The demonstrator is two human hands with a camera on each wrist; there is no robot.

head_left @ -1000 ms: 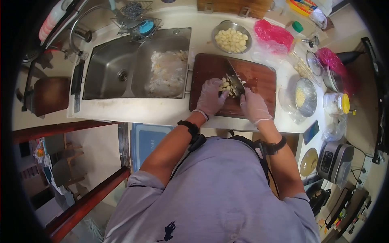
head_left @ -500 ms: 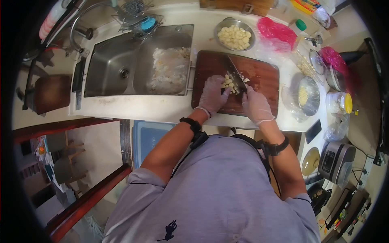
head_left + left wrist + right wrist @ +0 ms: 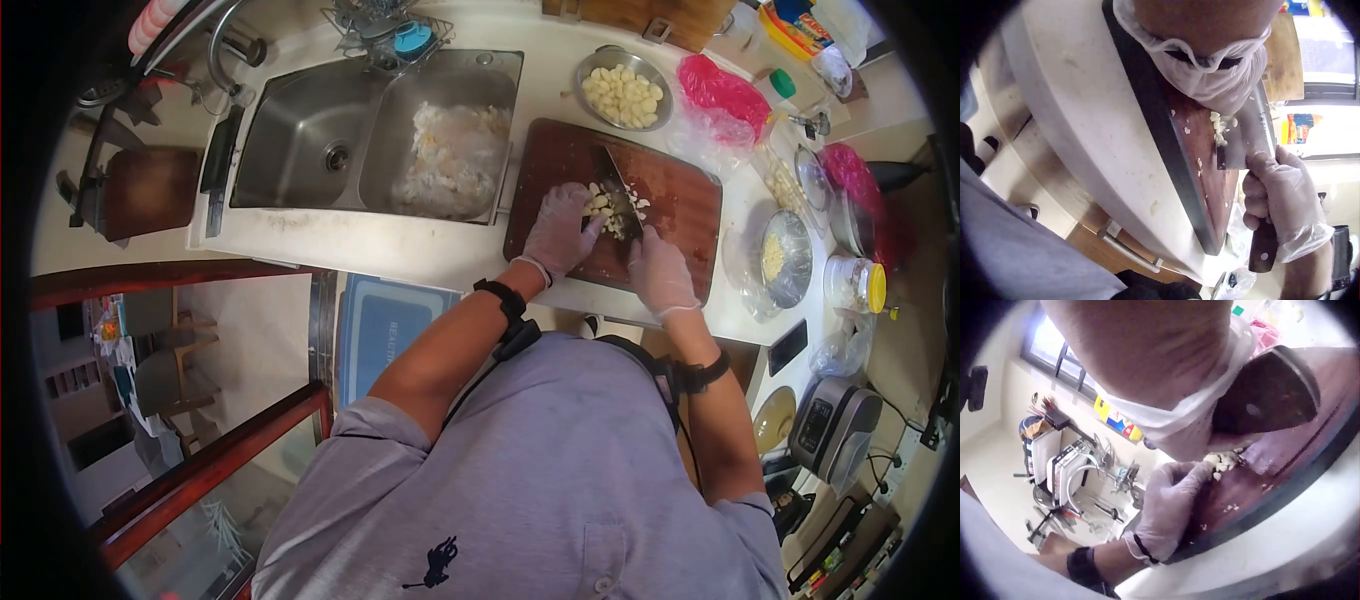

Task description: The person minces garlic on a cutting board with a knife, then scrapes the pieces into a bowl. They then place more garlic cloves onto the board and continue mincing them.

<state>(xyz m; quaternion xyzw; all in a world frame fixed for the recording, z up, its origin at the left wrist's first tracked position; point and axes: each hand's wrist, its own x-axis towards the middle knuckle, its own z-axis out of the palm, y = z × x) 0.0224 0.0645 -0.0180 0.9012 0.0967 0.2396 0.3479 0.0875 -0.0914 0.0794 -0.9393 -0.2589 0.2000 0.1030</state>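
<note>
Both hands wear clear plastic gloves over the brown cutting board. My right hand grips the cleaver by its dark handle, and in the left wrist view the fingers of this hand wrap round that handle. The broad blade stands beside chopped pale cloves, which look like garlic. Left of the blade, my left hand holds cloves with bent fingers. The right wrist view shows this hand with its fingertips at the cloves.
Behind the board stands a metal bowl of whole cloves. A double sink with wet whitish scraps lies left. To the right are a plastic-covered bowl, a yellow-lidded jar, a phone and pink bags.
The head view has shifted, so the counter and hands appear farther right. The cleaver's blade shows more of its broad side than before. Both hands keep their places over the board.
</note>
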